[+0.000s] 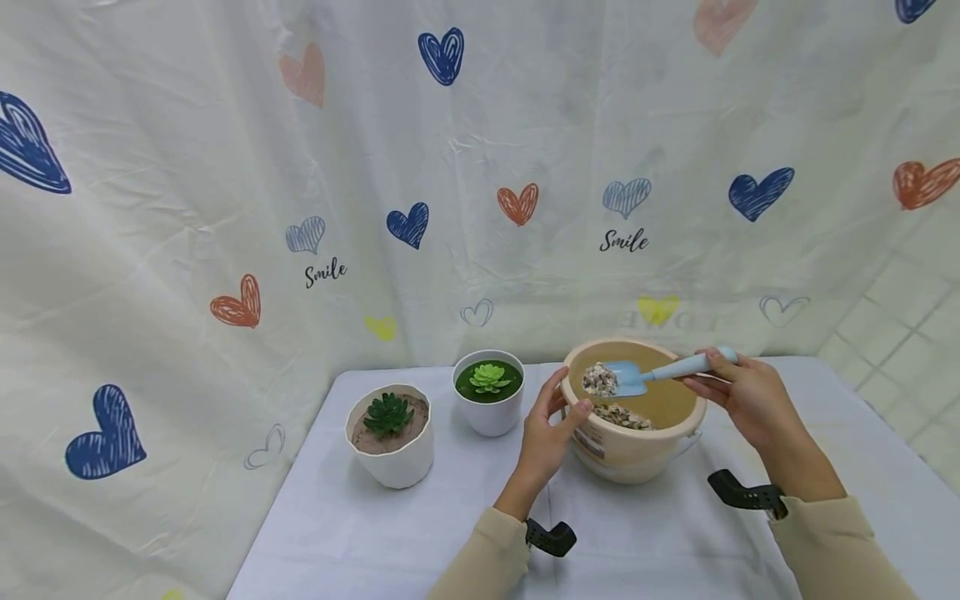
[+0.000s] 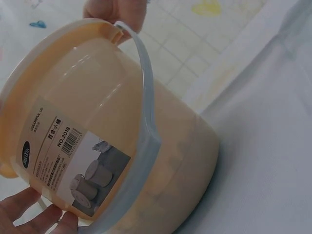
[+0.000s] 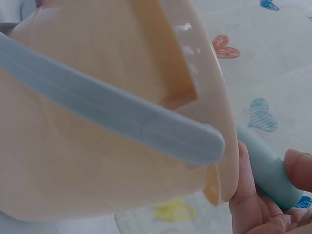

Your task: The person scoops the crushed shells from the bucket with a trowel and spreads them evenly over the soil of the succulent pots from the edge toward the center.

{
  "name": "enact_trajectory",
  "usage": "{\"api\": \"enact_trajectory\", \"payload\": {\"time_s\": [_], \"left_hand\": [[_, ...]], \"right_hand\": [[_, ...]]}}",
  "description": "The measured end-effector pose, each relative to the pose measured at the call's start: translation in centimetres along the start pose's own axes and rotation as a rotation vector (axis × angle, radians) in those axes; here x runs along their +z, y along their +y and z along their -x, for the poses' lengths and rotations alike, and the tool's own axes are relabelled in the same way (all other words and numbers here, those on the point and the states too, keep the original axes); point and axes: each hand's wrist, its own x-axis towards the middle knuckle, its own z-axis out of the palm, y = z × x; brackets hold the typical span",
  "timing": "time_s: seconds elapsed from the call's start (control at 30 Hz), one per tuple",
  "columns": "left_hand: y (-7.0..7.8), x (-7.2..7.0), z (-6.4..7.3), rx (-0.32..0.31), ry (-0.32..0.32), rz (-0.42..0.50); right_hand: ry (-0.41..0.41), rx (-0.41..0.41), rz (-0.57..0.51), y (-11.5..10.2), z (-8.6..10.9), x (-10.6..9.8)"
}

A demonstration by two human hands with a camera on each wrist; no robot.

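the bucket [image 1: 637, 433] stands toward the back edge of the tabletop [image 1: 660, 542], right of its middle, tipped a little toward the person. the left hand [image 1: 546, 433] is curled on its near-left rim, thumb over the lip, and steadies it. the right hand [image 1: 738, 392] grips the handle of the scoop [image 1: 660, 372], whose blade is loaded with pebbles [image 1: 598, 379] and is held just above the rest of the pebbles inside.

the step in hand is judged to be lifting a scoopful out. it would be done well if the blade is kept level so nothing rolls off, and if it is raised clear of the rim before being carried sideways. the bucket should be kept pinned by the left hand, since a tilted bucket can slide on the cloth. two pots stand to the left: a white pot [image 1: 489, 392] just beside the left hand and a ribbed pot [image 1: 390, 433] farther toward the left edge; a short, low path over the cloth would limit spills.
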Motion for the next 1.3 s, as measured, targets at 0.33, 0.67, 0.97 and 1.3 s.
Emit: {"api": "enact_trajectory", "payload": {"time_s": [0.33, 0.67, 0.97, 1.3], "left_hand": [[-0.2, 0.0, 0.2, -0.001, 0.001, -0.003], [1.0, -1.0, 0.4, -0.038, -0.065, -0.104], [3.8, -4.0, 2.0, -0.052, -0.231, -0.293], [6.9, -10.8, 4.4, 0.17, -0.165, -0.437]], "right_hand": [[0.018, 0.007, -0.03, 0.3, 0.1, 0.3], [0.015, -0.005, -0.067, 0.4, -0.2, 0.4], [0.039, -0.02, -0.081, -0.3, 0.0, 0.7], [0.055, -0.016, -0.08, -1.5, -0.2, 3.2]]}}
